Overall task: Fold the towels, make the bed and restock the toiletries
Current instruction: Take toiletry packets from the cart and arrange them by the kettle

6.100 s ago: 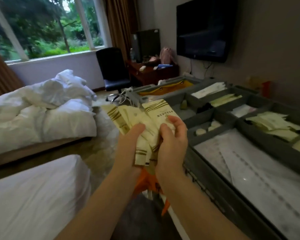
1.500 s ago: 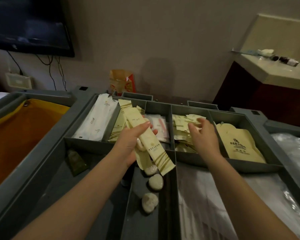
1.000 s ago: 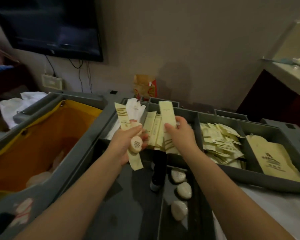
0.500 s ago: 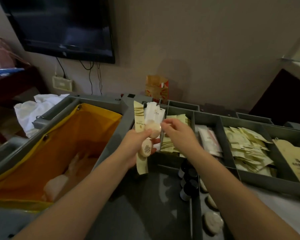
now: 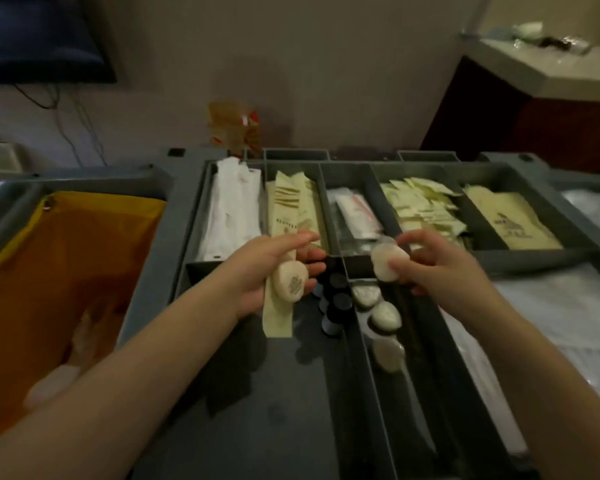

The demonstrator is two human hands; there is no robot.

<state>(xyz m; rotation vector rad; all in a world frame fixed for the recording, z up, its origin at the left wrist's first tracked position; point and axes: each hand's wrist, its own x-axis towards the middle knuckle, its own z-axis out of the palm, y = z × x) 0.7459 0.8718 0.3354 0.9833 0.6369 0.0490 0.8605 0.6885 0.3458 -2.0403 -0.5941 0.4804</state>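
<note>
Since a moment ago the right hand (image 5: 440, 268) has moved away from the left one, and its grip is pinched on a round wrapped soap (image 5: 388, 263) above the narrow compartment of the grey plastic cart tray (image 5: 174, 237). Three pale loose soaps (image 5: 385, 318) lie in a row there, beside small dark bottles (image 5: 336, 301). The left hand (image 5: 253, 271) has its grip clamped on a long flat cream sachet (image 5: 278, 317) and an oval printed soap (image 5: 290, 281); the white sachet is gone from it.
</note>
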